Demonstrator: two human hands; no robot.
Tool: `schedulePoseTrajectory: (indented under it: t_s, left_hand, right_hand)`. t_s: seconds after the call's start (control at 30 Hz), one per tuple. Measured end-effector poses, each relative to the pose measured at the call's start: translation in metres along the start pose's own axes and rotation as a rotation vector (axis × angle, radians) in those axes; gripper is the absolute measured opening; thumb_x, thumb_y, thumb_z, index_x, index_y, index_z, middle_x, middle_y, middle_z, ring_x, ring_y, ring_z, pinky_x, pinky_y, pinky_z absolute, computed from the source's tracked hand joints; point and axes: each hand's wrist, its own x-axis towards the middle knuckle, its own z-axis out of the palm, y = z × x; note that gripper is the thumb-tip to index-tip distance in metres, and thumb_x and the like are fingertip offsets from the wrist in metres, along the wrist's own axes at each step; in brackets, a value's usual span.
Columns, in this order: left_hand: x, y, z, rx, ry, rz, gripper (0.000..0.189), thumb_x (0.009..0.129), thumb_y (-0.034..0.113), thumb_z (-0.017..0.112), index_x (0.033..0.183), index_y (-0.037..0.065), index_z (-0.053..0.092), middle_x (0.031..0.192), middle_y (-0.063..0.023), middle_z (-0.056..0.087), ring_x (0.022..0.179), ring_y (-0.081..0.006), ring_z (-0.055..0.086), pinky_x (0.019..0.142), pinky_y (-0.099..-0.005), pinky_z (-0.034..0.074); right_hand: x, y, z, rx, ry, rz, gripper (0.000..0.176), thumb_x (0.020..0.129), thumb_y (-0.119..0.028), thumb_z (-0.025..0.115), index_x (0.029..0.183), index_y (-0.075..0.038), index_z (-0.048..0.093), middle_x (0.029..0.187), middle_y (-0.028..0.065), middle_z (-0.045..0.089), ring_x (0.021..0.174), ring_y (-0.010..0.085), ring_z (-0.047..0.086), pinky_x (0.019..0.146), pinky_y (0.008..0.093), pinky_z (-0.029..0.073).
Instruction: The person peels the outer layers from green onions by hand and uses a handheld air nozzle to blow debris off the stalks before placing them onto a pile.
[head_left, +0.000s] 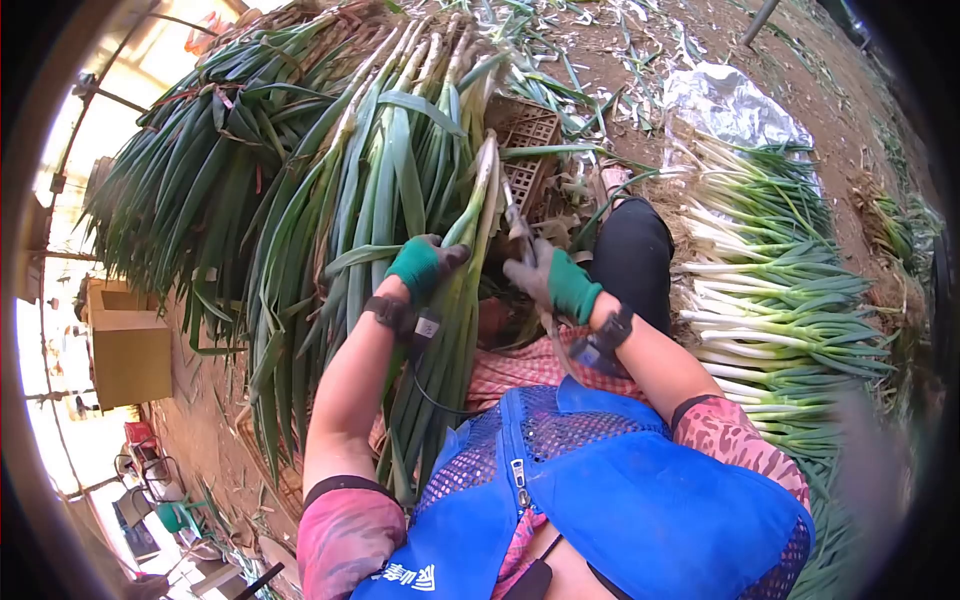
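Observation:
My left hand, in a green and grey glove, is closed round the green leaves of a leek. The leek's pale root end points away from me, and its leaves hang down beside my vest. Just right of it, my right hand, gloved the same way, is closed on a thin nozzle-like piece with a pale tip. A tan, hose-like strip trails below that hand. Left of my hands, a large heap of uncleaned leeks reaches close to my left wrist.
A brown plastic crate stands beyond my hands. To my right lies a long row of cleaned white leeks, with silvery sheeting at its far end. Leaf scraps litter the soil. A cardboard box stands far left.

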Motion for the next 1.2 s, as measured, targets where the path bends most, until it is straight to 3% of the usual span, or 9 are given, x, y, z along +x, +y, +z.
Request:
schedulePoseTrajectory:
  t_s: [0.23,0.4,0.77,0.9,0.97,1.0,1.03,1.07,1.2]
  left_hand:
    - [0.017,-0.020,0.020,-0.423,-0.001,-0.044,0.050,0.086,0.038,0.070,0.112,-0.004,0.066,0.096,-0.0111,0.070,0.079,-0.0198,0.064,0.074,-0.0328,0.052]
    - [0.036,-0.034,0.021,-0.112,0.108,0.075,0.048,0.099,0.041,0.050,0.108,-0.003,0.067,0.090,-0.0203,0.070,0.075,-0.0255,0.068,0.071,-0.0360,0.054]
    - [0.050,-0.048,0.039,-0.049,0.206,-0.035,0.049,0.100,0.041,0.046,0.107,-0.003,0.066,0.084,-0.0238,0.069,0.078,-0.0326,0.067,0.069,-0.0433,0.051]
    - [0.069,-0.093,0.032,0.458,0.141,0.388,0.031,0.097,0.023,0.050,0.113,-0.001,0.060,0.083,-0.0257,0.068,0.078,-0.0403,0.067,0.067,-0.0474,0.051]
    - [0.065,-0.098,0.027,0.679,0.088,0.491,0.027,0.095,0.016,0.049,0.116,0.001,0.057,0.084,-0.0271,0.067,0.079,-0.0438,0.066,0.067,-0.0493,0.051]
    - [0.066,-0.101,0.024,0.595,0.080,0.498,0.029,0.095,0.024,0.052,0.109,0.000,0.061,0.084,-0.0274,0.067,0.078,-0.0449,0.065,0.067,-0.0490,0.051]
    - [0.055,-0.089,0.025,0.405,0.115,0.328,0.031,0.095,0.028,0.054,0.106,0.000,0.061,0.084,-0.0277,0.067,0.078,-0.0451,0.065,0.068,-0.0497,0.051]
    - [0.032,-0.065,0.026,0.214,0.145,0.156,0.034,0.094,0.032,0.055,0.102,0.000,0.062,0.084,-0.0279,0.066,0.078,-0.0454,0.065,0.069,-0.0503,0.051]
    - [-0.013,0.000,0.010,0.566,0.296,0.073,0.046,0.091,0.045,0.057,0.100,0.000,0.066,0.092,-0.0287,0.067,0.090,-0.0427,0.066,0.080,-0.0496,0.051]
  right_hand:
    - [-0.079,-0.005,-0.017,-0.116,-0.124,-0.118,0.053,0.085,-0.041,0.066,0.115,0.002,0.055,0.090,0.0278,0.066,0.086,0.0455,0.065,0.074,0.0486,0.050]
    - [-0.088,-0.022,-0.020,-0.159,-0.204,-0.118,0.054,0.084,-0.041,0.066,0.111,0.004,0.054,0.089,0.0282,0.067,0.086,0.0453,0.066,0.076,0.0499,0.052]
    - [0.024,0.005,-0.002,-0.281,-0.012,-0.070,0.064,0.082,-0.050,0.065,0.113,0.006,0.059,0.096,0.0302,0.067,0.093,0.0443,0.067,0.083,0.0470,0.053]
    - [0.088,-0.016,-0.017,-0.150,-0.079,0.087,0.058,0.079,-0.050,0.067,0.085,0.008,0.068,0.080,0.0308,0.066,0.075,0.0418,0.068,0.066,0.0465,0.053]
    - [0.101,-0.011,-0.014,-0.388,-0.097,-0.265,0.047,0.084,-0.045,0.063,0.088,0.001,0.070,0.077,0.0299,0.065,0.072,0.0423,0.067,0.063,0.0481,0.052]
    - [0.101,-0.002,-0.014,-0.325,-0.116,-0.135,0.038,0.087,-0.042,0.059,0.095,-0.006,0.070,0.078,0.0302,0.065,0.073,0.0423,0.067,0.063,0.0493,0.051]
    - [0.073,-0.023,-0.023,-0.264,-0.134,-0.004,0.030,0.091,-0.038,0.056,0.102,-0.014,0.070,0.078,0.0306,0.064,0.075,0.0424,0.067,0.063,0.0505,0.051]
    - [0.067,-0.005,-0.020,-0.614,-0.159,-0.501,0.032,0.092,-0.040,0.055,0.108,-0.014,0.065,0.081,0.0290,0.064,0.080,0.0411,0.066,0.068,0.0489,0.052]
    - [0.024,-0.026,-0.021,-0.255,-0.159,-0.065,0.068,0.084,-0.054,0.064,0.109,0.009,0.056,0.097,0.0308,0.067,0.088,0.0404,0.068,0.079,0.0460,0.052]
